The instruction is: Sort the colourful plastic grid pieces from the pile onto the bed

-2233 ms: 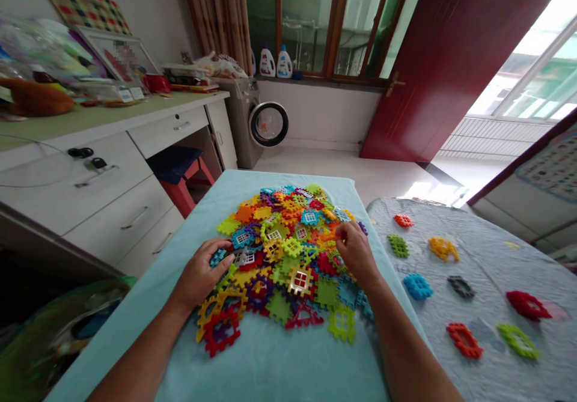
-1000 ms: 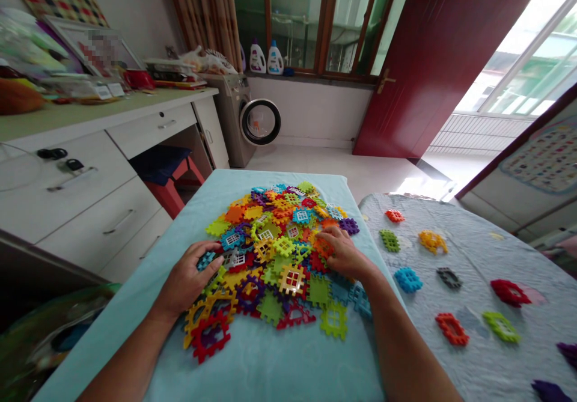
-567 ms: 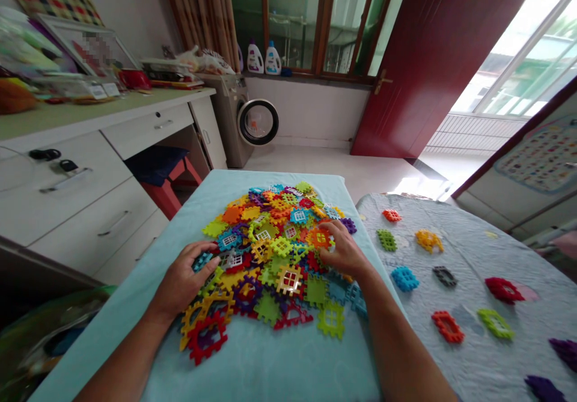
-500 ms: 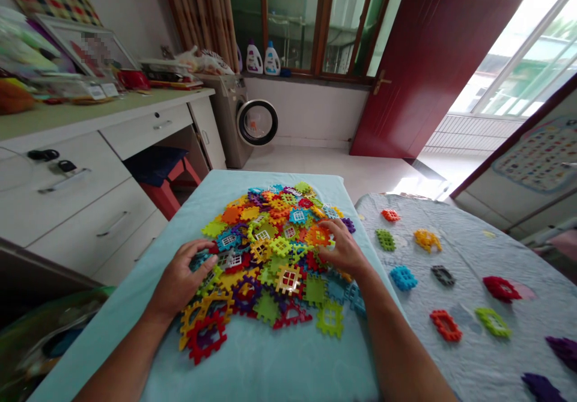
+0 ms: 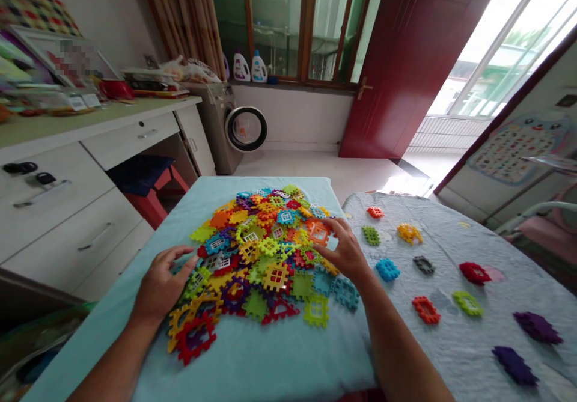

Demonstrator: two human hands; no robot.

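A heap of colourful plastic interlocking building blocks (image 5: 265, 265) lies on the table with the light blue cloth (image 5: 252, 360). My right hand (image 5: 345, 249) is at the heap's right side, its thumb and fingers pinching an orange block (image 5: 318, 232) with a window-like opening. My left hand (image 5: 162, 282) hovers at the left edge of the pile, thumb and fingers apart, with nothing visible in it. Closest to it are a green block (image 5: 196, 282) and yellow frame pieces. A red block (image 5: 196, 337) sits at the near left corner of the heap.
To the right, a second cloth-covered table (image 5: 451, 222) bears spaced-out blocks sorted by colour, among them a blue stack (image 5: 387, 269), a red stack (image 5: 474, 273) and a purple stack (image 5: 515, 365). A white cabinet (image 5: 103, 225) stands left; a washing machine (image 5: 220, 125) is beyond.
The orange block has shifted rightward out of the heap with my right hand. My left hand has drawn back a little to the left. The view has turned slightly right.
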